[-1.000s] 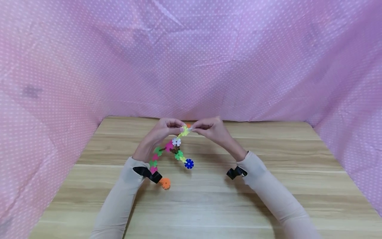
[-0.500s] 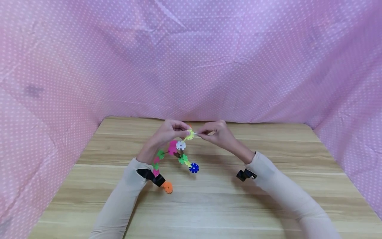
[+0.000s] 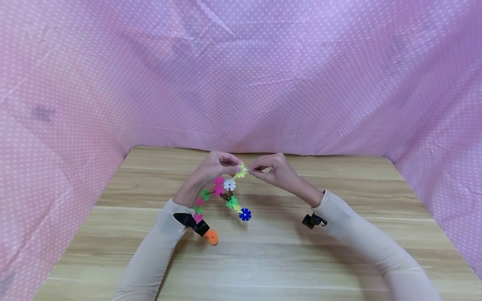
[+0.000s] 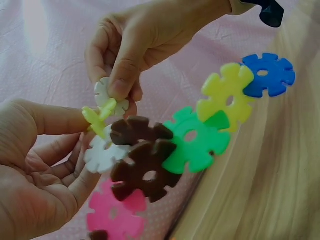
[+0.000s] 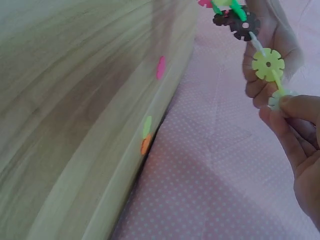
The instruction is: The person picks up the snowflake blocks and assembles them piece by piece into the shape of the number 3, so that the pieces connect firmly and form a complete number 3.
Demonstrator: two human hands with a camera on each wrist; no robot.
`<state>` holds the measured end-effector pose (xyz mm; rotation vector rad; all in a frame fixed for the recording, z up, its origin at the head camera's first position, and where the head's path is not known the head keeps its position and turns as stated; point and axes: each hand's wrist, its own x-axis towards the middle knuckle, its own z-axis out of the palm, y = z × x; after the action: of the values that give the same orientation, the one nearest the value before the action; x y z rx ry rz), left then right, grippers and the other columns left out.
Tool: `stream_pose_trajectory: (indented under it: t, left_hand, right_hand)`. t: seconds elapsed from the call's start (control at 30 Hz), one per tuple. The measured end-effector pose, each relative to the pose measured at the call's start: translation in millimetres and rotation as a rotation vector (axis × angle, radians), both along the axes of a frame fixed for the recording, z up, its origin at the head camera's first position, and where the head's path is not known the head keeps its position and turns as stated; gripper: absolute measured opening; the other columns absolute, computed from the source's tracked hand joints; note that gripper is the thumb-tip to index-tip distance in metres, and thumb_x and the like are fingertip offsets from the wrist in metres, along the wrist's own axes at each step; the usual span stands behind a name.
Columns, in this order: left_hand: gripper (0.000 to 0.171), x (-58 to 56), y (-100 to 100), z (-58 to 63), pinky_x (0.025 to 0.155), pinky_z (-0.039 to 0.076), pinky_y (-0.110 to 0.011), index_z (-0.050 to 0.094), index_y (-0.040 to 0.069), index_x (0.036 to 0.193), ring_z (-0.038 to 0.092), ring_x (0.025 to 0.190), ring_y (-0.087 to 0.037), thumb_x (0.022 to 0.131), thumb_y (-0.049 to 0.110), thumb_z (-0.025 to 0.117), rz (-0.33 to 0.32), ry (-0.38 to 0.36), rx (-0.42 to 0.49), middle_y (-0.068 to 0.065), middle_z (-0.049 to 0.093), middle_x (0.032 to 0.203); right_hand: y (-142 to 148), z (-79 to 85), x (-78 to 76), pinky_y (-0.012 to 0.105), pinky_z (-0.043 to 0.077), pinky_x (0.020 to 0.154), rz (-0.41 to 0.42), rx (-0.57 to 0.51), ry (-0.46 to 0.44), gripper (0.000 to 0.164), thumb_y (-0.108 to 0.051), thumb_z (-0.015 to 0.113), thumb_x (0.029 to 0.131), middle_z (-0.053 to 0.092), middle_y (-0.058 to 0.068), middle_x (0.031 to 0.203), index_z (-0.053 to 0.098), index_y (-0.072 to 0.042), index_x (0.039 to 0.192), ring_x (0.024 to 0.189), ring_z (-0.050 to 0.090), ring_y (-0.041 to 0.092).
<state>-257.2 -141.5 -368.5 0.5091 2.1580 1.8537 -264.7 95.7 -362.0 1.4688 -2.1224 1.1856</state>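
Note:
A chain of notched plastic snowflake discs hangs from my left hand, which pinches the yellow disc near its top. My right hand pinches a white disc edge-on against that yellow one. Below the yellow disc comes another white disc. From there one branch runs through brown discs, a green disc and a yellow disc to a blue disc. The other passes pink discs and green ones to an orange disc beside the left wrist.
Loose discs lie near the wooden table's far edge in the right wrist view: a pink disc, a yellow-green disc and an orange disc. A pink dotted cloth hangs behind and around the table.
Both hands have shifted a little right and nearer the body, carrying the chain along. The right hand, farther from the left now, still pinches the white disc at the yellow one.

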Motion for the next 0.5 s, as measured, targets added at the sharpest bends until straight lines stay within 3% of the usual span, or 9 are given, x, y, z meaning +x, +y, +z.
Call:
stream_pose_trajectory:
  t: [0.3,0.5]
  left_hand:
    - [0.020,-6.7,-18.6,-0.2,0.084,0.061,-0.037,0.072,-0.003,0.109,0.068,0.085,-0.018,0.094,0.010,0.072,-0.012,-0.032,-0.079,-0.002,0.073,0.090]
    - [0.025,-11.6,-37.3,3.7,0.092,0.060,-0.048,0.070,-0.002,0.111,0.068,0.086,-0.019,0.091,0.012,0.075,0.072,-0.027,-0.149,-0.003,0.071,0.092]
  right_hand:
    - [-12.1,-8.7,-9.5,0.029,0.064,0.071,-0.053,0.025,-0.092,0.008,0.003,0.077,0.087,0.078,0.012,0.089,0.078,-0.001,0.094,0.077,0.074,0.020]
    - [-21.4,-11.7,-16.6,0.028,0.063,0.074,-0.152,0.069,-0.335,0.011,-0.004,0.076,0.090,0.078,0.011,0.097,0.077,-0.003,0.101,0.087,0.075,0.022]
